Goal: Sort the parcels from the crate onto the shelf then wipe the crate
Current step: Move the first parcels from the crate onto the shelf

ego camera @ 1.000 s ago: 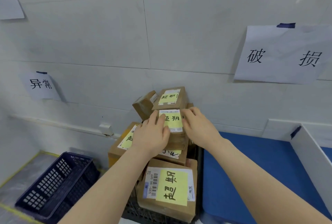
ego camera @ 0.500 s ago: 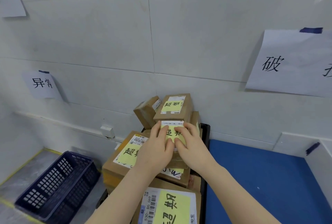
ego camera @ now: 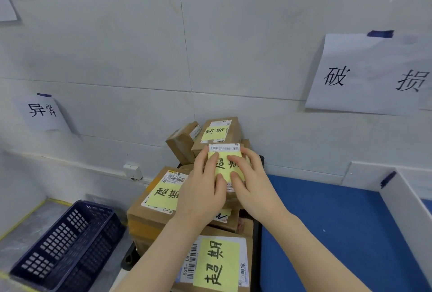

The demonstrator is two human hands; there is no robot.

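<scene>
A pile of brown cardboard parcels with yellow handwritten notes fills a black crate against the tiled wall. In the middle of the pile sits a small parcel with a barcode label, and both hands are on it. My left hand covers its left side, thumb on the yellow note. My right hand grips its right side, index finger across the note. A large parcel lies to the left, another lies nearest me, and two small ones sit behind. The blue shelf surface is on the right.
A navy perforated basket stands on the grey floor at lower left. A white divider borders the blue surface on the right. Paper signs are taped to the wall above the shelf and at left.
Both hands have closed in from the parcel's sides onto its top and now nearly touch each other. The view has shifted slightly left and closer.
</scene>
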